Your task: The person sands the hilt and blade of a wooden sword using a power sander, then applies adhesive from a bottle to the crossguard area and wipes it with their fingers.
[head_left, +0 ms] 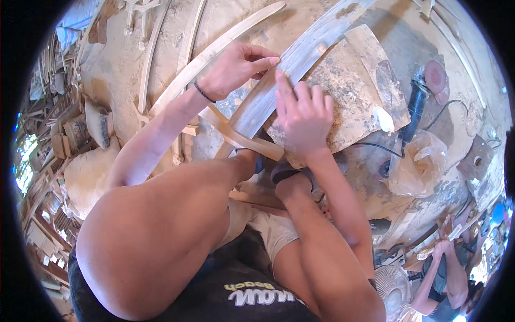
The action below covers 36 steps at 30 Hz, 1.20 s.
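A long greyish wooden plank [303,61] slants away from near my feet toward the top of the view. It has a pale round spot and a dark oval mark at its far part. My left hand [236,72] is closed at the plank's left edge, thumb and index finger pressed together there; its other fingers are partly hidden. On the plank's near side, my right hand [304,110] reaches in with the index finger stretched to the surface and the others loosely bent, holding nothing visible. A curved wooden piece [263,146] crosses the plank's near end.
Beneath the plank lies a worn flat slab [365,64] with a white lump [383,119] on it. To the right are a corded power tool [416,104] and a clear plastic bag [421,169]. Curved wooden strips [225,43] lie left. A fan [391,290] and another person's arms [453,273] appear lower right.
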Available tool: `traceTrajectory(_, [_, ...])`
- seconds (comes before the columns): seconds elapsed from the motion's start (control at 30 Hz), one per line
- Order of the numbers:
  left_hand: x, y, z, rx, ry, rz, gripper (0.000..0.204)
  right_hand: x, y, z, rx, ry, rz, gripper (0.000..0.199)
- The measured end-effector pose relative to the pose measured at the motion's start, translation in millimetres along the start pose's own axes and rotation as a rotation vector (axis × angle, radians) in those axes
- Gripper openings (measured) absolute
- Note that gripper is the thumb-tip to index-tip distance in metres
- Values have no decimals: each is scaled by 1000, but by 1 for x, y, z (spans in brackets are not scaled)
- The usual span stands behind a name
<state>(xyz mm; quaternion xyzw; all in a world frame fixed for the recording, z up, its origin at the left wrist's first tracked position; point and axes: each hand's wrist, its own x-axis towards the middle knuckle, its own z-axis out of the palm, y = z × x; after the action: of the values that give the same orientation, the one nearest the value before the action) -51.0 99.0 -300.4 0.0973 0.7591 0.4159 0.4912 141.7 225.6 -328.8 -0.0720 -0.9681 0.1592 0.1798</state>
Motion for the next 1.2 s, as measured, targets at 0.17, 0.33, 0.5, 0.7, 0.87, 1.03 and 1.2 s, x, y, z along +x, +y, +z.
traceTrajectory(0.17, [-3,0,2,53,2,-20,37,0,-1,-15,-72,-47,-35,56])
traceTrajectory(0.33, [-12,-3,3,43,-49,90,47,-25,36,-28,241,141,194,39])
traceTrajectory(0.5, [-13,-7,9,271,22,241,48,-90,59,-54,417,532,834,52])
traceTrajectory(0.7, [-15,-5,11,-65,50,87,41,-76,112,-66,425,285,758,64])
traceTrajectory(0.87, [-25,-1,10,-184,79,85,42,-53,89,-73,480,182,621,39])
traceTrajectory(1.03, [-25,0,5,-220,82,72,40,-32,41,-57,512,-92,320,23])
traceTrajectory(1.2, [-26,-3,4,-298,59,103,39,-11,23,-36,459,-72,234,27])
